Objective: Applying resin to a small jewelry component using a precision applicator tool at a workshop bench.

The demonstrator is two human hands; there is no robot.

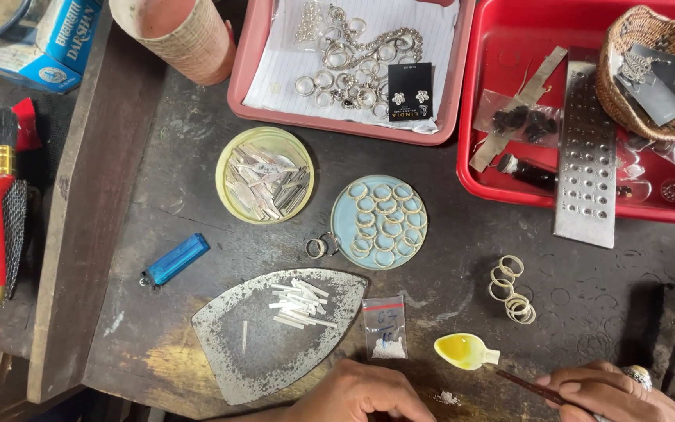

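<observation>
Nearest, left hand (357, 395) resting on the dark workbench (462, 234), fingers curled together, holding nothing visible. Right hand (607, 391) pinching a thin brown stick (526, 386), tip near a yellow spoon-shaped dish (462, 350). Beyond, small plastic bag (385, 327), iron-shaped metal plate (275, 332), loose rings (512, 289). Farther, blue dish (379, 222), red trays (501, 117).

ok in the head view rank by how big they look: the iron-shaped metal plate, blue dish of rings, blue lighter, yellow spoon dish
1. iron-shaped metal plate, clearly largest
2. blue dish of rings
3. blue lighter and yellow spoon dish look about alike, so I won't rank them.
</observation>
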